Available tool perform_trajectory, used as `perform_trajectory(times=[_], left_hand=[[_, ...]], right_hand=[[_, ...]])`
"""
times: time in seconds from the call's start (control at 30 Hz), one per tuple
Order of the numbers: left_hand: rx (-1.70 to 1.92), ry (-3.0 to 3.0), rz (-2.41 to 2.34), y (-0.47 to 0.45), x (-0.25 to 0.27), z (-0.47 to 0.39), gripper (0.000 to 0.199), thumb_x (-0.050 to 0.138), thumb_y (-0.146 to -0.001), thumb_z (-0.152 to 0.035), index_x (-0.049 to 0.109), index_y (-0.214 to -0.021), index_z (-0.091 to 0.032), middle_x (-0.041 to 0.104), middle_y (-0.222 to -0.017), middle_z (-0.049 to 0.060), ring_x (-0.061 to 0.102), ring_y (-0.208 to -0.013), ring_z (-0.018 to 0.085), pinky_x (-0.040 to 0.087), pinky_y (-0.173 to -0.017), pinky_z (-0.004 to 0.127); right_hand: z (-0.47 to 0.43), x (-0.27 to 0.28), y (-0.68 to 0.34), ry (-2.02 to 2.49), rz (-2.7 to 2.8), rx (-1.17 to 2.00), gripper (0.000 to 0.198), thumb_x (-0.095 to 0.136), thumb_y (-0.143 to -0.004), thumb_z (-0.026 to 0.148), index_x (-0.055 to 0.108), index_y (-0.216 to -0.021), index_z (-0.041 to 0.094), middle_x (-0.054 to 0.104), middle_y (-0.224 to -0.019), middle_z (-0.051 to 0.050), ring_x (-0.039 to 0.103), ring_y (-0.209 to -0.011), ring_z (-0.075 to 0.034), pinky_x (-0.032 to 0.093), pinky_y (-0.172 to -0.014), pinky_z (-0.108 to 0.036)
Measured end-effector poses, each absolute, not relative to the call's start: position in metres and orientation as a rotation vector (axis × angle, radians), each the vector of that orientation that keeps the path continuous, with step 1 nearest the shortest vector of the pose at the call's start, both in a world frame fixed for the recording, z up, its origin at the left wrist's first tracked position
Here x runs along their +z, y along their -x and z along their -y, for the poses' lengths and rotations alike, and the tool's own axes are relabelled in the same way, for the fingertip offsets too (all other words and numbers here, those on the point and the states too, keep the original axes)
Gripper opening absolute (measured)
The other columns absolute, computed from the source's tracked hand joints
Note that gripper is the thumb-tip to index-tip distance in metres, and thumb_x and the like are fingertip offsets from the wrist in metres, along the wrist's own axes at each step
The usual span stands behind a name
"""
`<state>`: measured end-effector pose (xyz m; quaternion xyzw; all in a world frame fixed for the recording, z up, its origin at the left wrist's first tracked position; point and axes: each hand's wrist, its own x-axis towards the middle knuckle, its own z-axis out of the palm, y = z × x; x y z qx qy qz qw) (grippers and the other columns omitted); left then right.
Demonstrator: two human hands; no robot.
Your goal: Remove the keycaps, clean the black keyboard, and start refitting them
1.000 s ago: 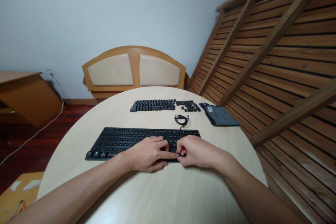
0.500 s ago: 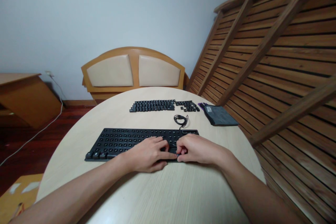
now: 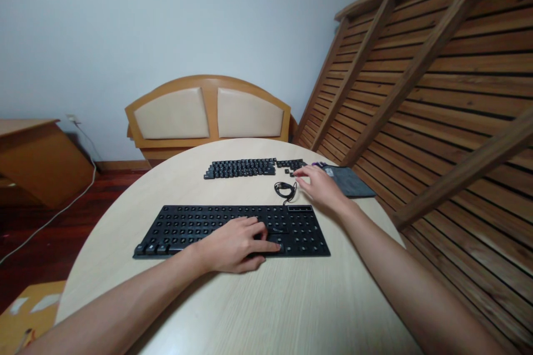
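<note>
A black keyboard [image 3: 191,227] lies near the front of the table, most of its keycaps off and the small switch stems bare. My left hand [image 3: 236,244] rests on its lower middle, holding nothing. The index finger is stretched out, its tip on a keycap at the bottom row, while the other fingers are partly curled and hide some of the keys. My right hand [image 3: 318,184] is over the right end of the loose keycaps [image 3: 241,168], thumb and fingers apart. No keycap shows between its fingers. Some loose caps are hidden behind this hand.
The coiled keyboard cable [image 3: 285,191] lies behind the keyboard. A dark grey pouch [image 3: 352,181] sits at the table's right edge, beyond my right hand. Wooden slatted panels [image 3: 416,89] lean along the right side, and a headboard [image 3: 212,105] stands behind the round table [image 3: 266,310].
My right hand has left the lower right of the keyboard and moved back to the loose keycaps, its fingers spreading. The left hand has stayed in place.
</note>
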<state>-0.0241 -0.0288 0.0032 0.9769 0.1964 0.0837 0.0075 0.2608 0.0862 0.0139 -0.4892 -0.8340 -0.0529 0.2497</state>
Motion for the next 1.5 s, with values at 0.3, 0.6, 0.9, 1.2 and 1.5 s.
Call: perform_trajectory(times=[0.3,0.6,0.9,1.2,1.5], left_hand=[[0.275,-3.043,-0.608,0.024,0.002,0.029,0.042,0.053,-0.094,-0.031,0.055,-0.137,-0.030,0.058,-0.103,0.006,0.056,-0.089,0.023,0.049,-0.077,0.037],[0.285,-3.040,-0.606,0.024,0.003,0.028,0.043,0.054,-0.093,-0.030,0.055,-0.137,-0.030,0.059,-0.102,0.006,0.056,-0.088,0.023,0.049,-0.076,0.036],[0.297,-3.015,-0.604,0.030,0.004,0.026,0.041,0.055,-0.093,-0.031,0.057,-0.134,-0.029,0.059,-0.101,0.007,0.058,-0.087,0.023,0.050,-0.077,0.037],[0.281,-2.992,-0.633,0.039,0.008,0.023,0.040,0.057,-0.089,-0.031,0.059,-0.129,-0.025,0.060,-0.099,0.007,0.060,-0.086,0.024,0.052,-0.074,0.037],[0.283,-2.998,-0.647,0.039,0.007,0.023,0.042,0.061,-0.086,-0.030,0.059,-0.129,-0.026,0.060,-0.099,0.006,0.060,-0.086,0.023,0.053,-0.075,0.037]], right_hand=[[-0.132,-0.021,-0.265,1.429,2.392,-0.401,0.031,0.059,-0.090,0.017,0.068,-0.119,0.017,0.063,-0.127,-0.014,0.046,-0.121,-0.032,0.034,-0.100,-0.045],[-0.144,-0.033,-0.259,1.412,2.407,-0.463,0.021,0.056,-0.094,0.019,0.072,-0.108,0.020,0.071,-0.117,-0.010,0.039,-0.129,-0.031,0.026,-0.103,-0.045],[-0.117,-0.008,-0.255,1.419,2.266,-0.396,0.019,0.058,-0.095,0.025,0.072,-0.105,0.018,0.073,-0.108,-0.012,0.053,-0.112,-0.030,0.033,-0.093,-0.043],[-0.037,0.042,-0.230,1.122,2.120,0.323,0.020,0.061,-0.093,0.034,0.072,-0.105,0.021,0.072,-0.105,-0.008,0.065,-0.097,-0.022,0.047,-0.089,-0.036],[0.011,0.033,-0.221,0.893,2.616,0.747,0.016,0.072,-0.087,0.033,0.078,-0.098,0.024,0.077,-0.097,-0.003,0.067,-0.090,-0.019,0.045,-0.087,-0.031]])
